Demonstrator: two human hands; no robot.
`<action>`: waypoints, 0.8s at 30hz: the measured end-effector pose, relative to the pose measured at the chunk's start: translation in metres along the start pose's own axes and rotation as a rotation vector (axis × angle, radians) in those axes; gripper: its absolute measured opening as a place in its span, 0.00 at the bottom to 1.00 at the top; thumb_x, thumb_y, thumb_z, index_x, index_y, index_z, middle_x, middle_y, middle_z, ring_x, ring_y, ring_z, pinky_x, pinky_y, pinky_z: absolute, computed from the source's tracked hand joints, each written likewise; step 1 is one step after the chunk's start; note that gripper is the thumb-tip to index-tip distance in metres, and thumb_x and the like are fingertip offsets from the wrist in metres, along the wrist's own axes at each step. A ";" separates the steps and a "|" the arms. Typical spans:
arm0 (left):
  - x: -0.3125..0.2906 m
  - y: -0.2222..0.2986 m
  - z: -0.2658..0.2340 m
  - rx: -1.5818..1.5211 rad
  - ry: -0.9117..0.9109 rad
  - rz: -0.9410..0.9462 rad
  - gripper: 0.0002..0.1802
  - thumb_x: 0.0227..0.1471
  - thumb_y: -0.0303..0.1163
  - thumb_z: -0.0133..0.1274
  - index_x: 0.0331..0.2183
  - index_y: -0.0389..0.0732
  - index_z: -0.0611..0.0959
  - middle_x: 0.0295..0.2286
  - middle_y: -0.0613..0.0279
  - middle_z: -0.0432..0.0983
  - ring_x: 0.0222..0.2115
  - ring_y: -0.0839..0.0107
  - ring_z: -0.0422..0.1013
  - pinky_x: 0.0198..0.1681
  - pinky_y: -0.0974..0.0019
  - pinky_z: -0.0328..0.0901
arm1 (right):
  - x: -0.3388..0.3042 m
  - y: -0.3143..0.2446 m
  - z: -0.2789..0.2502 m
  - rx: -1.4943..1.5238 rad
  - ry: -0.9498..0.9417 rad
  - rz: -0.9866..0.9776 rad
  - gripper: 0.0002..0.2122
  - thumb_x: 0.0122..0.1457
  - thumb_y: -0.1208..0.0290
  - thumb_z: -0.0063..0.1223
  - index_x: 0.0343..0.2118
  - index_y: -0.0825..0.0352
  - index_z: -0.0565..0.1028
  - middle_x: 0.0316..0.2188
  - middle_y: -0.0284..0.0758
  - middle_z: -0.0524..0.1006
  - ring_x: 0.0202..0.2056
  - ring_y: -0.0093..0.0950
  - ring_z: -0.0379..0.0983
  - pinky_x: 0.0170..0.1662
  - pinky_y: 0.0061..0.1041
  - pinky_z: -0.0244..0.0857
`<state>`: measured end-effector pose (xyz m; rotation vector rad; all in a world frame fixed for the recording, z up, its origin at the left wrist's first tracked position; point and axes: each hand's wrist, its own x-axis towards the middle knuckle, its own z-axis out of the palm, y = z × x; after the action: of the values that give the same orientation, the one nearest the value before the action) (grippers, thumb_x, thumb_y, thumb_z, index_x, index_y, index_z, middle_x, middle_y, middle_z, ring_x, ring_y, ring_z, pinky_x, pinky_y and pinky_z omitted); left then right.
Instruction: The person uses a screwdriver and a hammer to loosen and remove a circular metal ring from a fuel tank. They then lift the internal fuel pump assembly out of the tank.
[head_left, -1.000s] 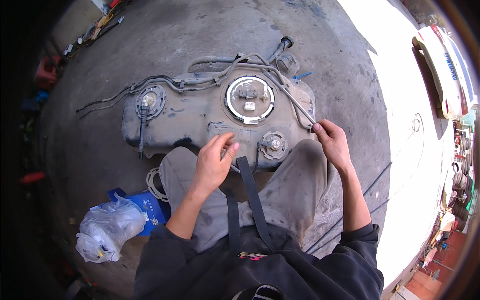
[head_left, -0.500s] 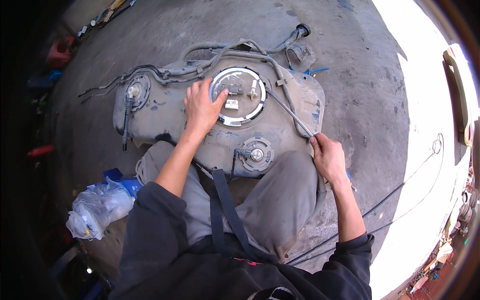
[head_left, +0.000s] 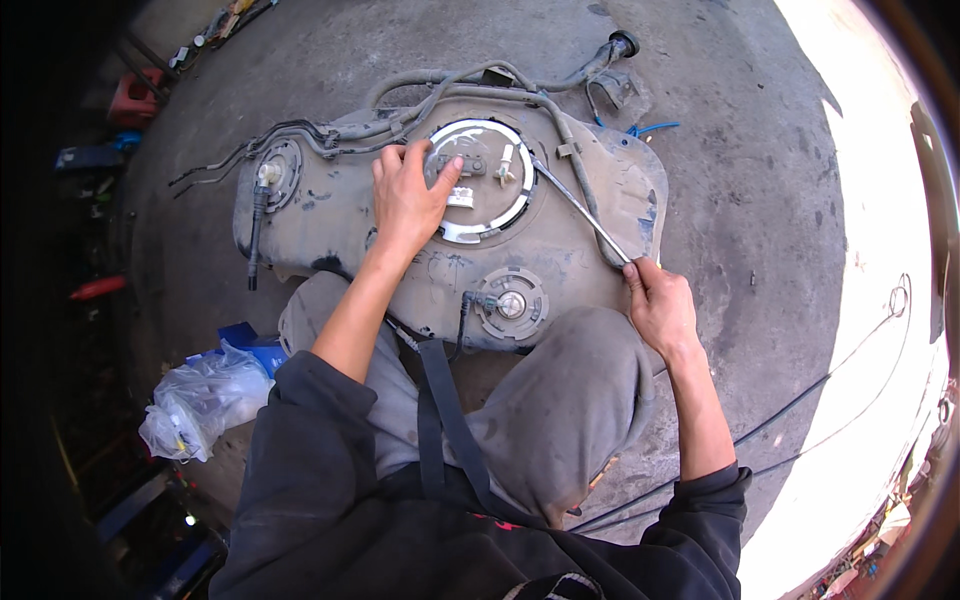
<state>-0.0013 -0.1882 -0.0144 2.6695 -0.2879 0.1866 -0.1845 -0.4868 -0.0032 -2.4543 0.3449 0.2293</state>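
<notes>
A dusty grey vehicle fuel tank [head_left: 340, 215] lies on the ground before my knees. Near its middle sits a round pump cover [head_left: 487, 205] with a shiny metal rim. Across the cover's left edge rests my left hand [head_left: 413, 192], thumb and fingers apart, the thumb over the cover's top. My right hand [head_left: 660, 305] grips a long metal pry bar [head_left: 590, 222] by its near end. The bar slants up to the left, its far tip at the right side of the rim. How deep the tip sits cannot be made out.
Hoses [head_left: 430, 85] run along the tank's far side to a filler neck [head_left: 610, 50]. Smaller round fittings [head_left: 511, 303] sit on the tank. A clear plastic bag [head_left: 205, 400] lies at left, near a blue box [head_left: 255, 350]. Black cable [head_left: 780, 410] crosses the floor at right.
The whole view has shifted slightly. Both hands keep nearly the same places on the cover and the pry bar, whose tip stays at the rim's right side.
</notes>
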 end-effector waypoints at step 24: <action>0.006 0.023 0.018 -0.009 0.039 0.151 0.25 0.54 0.58 0.60 0.35 0.45 0.84 0.35 0.62 0.73 0.43 0.59 0.66 0.49 0.54 0.56 | 0.013 0.017 0.007 -0.156 0.038 -0.127 0.13 0.69 0.61 0.48 0.31 0.66 0.69 0.24 0.48 0.77 0.29 0.55 0.75 0.33 0.50 0.67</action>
<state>0.0011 -0.2173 -0.0199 2.6325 -0.4769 0.2825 -0.1781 -0.4971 -0.0216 -2.6263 0.1931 0.1608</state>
